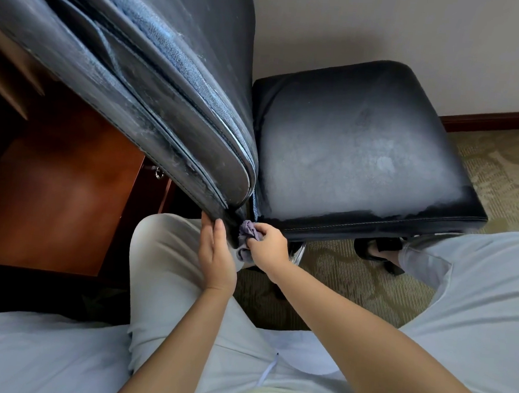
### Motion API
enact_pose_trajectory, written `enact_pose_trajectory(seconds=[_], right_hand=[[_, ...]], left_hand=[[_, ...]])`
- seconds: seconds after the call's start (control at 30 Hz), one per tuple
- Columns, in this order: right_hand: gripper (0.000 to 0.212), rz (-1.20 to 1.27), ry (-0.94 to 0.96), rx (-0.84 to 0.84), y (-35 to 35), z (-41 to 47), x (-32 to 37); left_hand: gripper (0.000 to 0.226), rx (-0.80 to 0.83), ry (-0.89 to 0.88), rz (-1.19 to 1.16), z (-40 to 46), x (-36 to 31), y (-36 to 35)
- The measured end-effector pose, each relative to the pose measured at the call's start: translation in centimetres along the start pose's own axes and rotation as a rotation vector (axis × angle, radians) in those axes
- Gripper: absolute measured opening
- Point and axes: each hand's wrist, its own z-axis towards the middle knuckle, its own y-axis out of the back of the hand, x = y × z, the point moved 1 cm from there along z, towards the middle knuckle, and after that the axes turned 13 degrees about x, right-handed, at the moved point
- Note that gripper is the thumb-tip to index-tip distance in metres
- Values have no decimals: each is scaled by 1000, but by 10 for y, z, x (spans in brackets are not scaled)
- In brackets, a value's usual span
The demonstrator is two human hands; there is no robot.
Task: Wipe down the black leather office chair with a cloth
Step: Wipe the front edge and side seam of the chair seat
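The black leather office chair (360,148) fills the upper view, its worn seat to the right and its tall backrest (154,97) slanting from the upper left down to the middle. My left hand (215,254) grips the backrest's lower edge, fingers wrapped on it. My right hand (268,246) holds a bunched grey-purple cloth (246,230) and presses it into the corner where backrest and seat meet. Part of the cloth hangs below my fingers.
A reddish wooden desk (55,200) with a drawer pull stands at the left, close behind the backrest. My knees in pale trousers (166,275) flank the chair. Patterned carpet (505,170) lies underneath, with a white wall and dark baseboard (497,119) beyond.
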Motion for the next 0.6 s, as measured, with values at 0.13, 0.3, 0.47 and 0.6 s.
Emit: enact_pose_trajectory(seconds=[0.13,0.3,0.47,0.6], right_hand=[[25,275,9,59,-3,-7,8],[23,389,191,124,2,-20,32],[23,342,220,76,0,-19,28],[23,262,166,44,-2,-11,26]], left_hand=[[49,-31,8,-18,-1,2,3],[40,-92,6,-62,1,-1,0],[39,-100,31,-108,2,-1,1],[43,-87,36,-112,1,0,2]])
